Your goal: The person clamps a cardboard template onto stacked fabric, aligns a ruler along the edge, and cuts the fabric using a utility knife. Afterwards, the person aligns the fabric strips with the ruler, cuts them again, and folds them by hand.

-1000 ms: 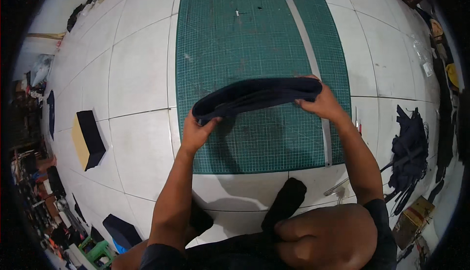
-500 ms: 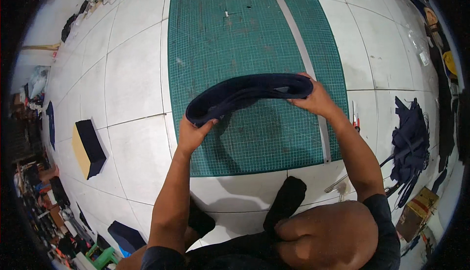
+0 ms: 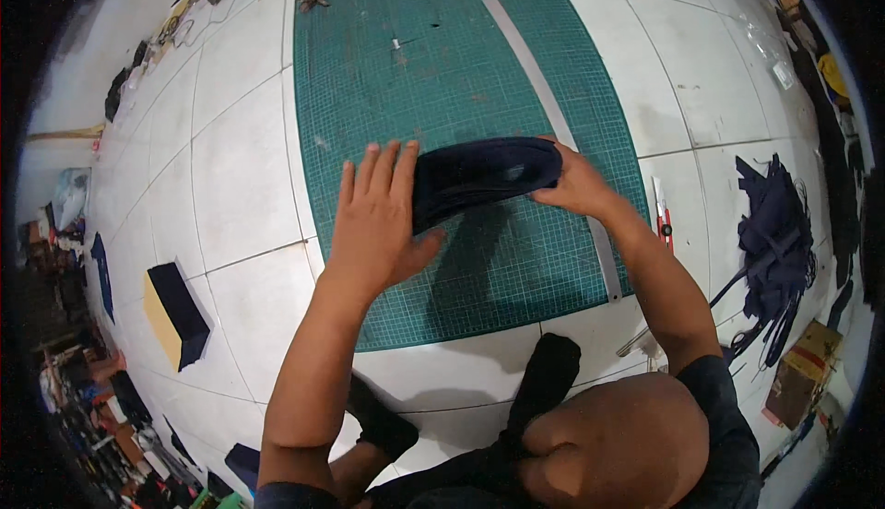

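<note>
Both hands, left hand (image 3: 376, 223) and right hand (image 3: 573, 183), hold dark folded cloth (image 3: 479, 179).

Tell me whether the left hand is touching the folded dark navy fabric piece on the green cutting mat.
Touching. The head view shows the left hand lying flat against the left end of the folded dark navy fabric piece.

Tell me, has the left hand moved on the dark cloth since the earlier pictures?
Yes. The left hand has come up from the dark cloth's left end and lies flat, fingers spread, over the green mat.

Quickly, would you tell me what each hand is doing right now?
Left hand: open, fingers spread, flat against the dark folded fabric.
Right hand: gripping the fabric's right end.
</note>
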The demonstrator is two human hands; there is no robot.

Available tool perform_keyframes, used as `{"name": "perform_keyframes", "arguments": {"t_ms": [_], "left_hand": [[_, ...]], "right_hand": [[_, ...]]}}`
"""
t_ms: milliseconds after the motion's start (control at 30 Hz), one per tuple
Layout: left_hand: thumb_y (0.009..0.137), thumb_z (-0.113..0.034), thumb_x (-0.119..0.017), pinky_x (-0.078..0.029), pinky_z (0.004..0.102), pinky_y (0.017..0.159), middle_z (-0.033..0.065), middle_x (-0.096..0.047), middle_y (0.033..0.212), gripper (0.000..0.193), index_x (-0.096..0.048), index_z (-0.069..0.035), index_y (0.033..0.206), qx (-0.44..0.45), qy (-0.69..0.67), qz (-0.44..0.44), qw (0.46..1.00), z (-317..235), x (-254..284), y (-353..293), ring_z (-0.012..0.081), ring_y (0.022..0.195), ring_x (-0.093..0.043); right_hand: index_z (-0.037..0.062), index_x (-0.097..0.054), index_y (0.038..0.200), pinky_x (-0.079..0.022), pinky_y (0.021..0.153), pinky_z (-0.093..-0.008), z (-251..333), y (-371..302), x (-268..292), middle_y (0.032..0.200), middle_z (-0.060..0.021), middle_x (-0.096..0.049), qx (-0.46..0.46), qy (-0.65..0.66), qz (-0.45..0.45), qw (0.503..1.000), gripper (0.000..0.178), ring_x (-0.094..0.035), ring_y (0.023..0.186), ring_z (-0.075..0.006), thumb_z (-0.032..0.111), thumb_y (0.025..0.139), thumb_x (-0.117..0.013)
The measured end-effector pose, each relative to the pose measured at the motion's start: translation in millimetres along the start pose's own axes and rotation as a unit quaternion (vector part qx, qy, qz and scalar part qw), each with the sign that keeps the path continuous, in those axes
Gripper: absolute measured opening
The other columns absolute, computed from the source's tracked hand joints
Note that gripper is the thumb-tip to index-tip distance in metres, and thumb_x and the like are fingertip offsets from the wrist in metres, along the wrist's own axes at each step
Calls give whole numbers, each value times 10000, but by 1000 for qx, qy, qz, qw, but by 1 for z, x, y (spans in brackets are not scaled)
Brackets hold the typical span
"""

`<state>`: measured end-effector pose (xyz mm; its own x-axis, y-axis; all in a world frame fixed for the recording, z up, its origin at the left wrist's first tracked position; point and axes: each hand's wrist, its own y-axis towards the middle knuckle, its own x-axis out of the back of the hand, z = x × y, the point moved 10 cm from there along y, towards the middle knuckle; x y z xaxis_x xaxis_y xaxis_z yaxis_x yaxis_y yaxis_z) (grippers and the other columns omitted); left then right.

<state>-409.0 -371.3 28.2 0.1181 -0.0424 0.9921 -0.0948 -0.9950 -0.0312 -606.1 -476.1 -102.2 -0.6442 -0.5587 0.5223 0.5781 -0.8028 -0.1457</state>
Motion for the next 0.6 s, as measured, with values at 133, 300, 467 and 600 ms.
{"name": "perform_keyframes", "arguments": {"t_ms": [133,300,467,600], "left_hand": [[785,-211,-752,-414,491,1055,229,-547,1300,743,-409,-47,1424,43,-50,50,997,1,-22,13,415,1220,-536],[849,-158,-666,-501,470,812,201,-610,1083,347,-566,-4,1143,18,-92,-5,996,4,-27,10,393,967,-618],[868,-152,-642,-496,479,780,200,-624,1014,287,-569,-4,1103,-5,-76,-28,997,4,-33,9,399,902,-624],[899,-174,-618,-495,453,802,165,-629,1004,256,-576,-15,1096,-18,-30,-38,999,0,-34,9,354,908,-631]], "right_hand": [[52,-522,1322,-500,969,-412,0,1,0,1177,-171,-639,12,42,13,999,679,-631,1099,-318,152,709,-798],[14,-487,1331,-487,979,-398,-7,3,-1,1223,-195,-605,34,1,26,999,697,-600,1142,-306,180,731,-801],[-1,-475,1348,-473,1005,-407,-5,-3,4,1259,-210,-573,25,32,34,999,711,-577,1165,-331,196,747,-799],[12,-479,1349,-469,1011,-426,-7,-3,6,1215,-207,-598,49,16,4,999,697,-585,1149,-347,157,743,-792]]}}
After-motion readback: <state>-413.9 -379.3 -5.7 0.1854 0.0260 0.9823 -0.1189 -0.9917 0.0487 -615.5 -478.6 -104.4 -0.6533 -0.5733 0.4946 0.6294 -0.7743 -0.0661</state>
